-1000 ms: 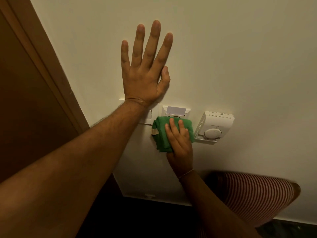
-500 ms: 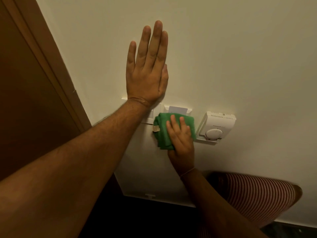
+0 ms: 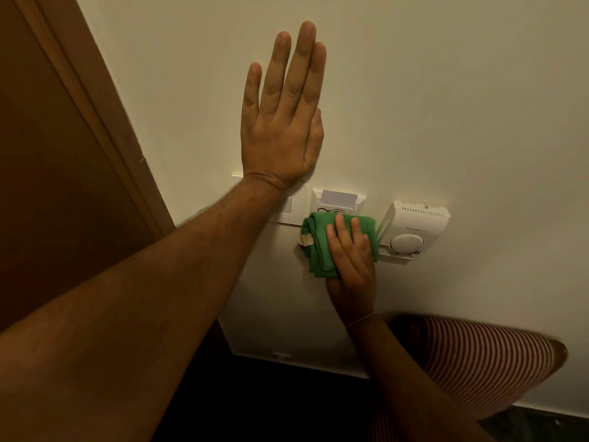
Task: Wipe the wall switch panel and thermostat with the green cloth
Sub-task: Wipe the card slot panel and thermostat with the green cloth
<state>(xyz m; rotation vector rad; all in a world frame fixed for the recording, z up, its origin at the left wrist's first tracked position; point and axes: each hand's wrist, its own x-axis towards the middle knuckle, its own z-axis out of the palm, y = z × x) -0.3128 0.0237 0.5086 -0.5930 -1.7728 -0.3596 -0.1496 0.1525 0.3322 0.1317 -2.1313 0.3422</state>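
Observation:
My left hand (image 3: 282, 122) lies flat on the cream wall above the switches, fingers together, holding nothing. Its wrist covers part of the white wall switch panel (image 3: 294, 207). Beside that panel sits a white key-card holder (image 3: 338, 199) with a card in its slot. My right hand (image 3: 352, 256) presses the folded green cloth (image 3: 318, 247) against the lower part of that holder. The white thermostat (image 3: 414, 226) with a round dial hangs just to the right of the cloth, apart from my fingers.
A brown wooden door frame (image 3: 95, 100) runs along the left. A white lower wall panel (image 3: 280, 307) extends below the switches. My knee in striped fabric (image 3: 478, 355) sits at the bottom right, close to the wall.
My left hand's fingers have drawn together from a spread pose. My right hand and the green cloth stay in nearly the same spot on the card holder.

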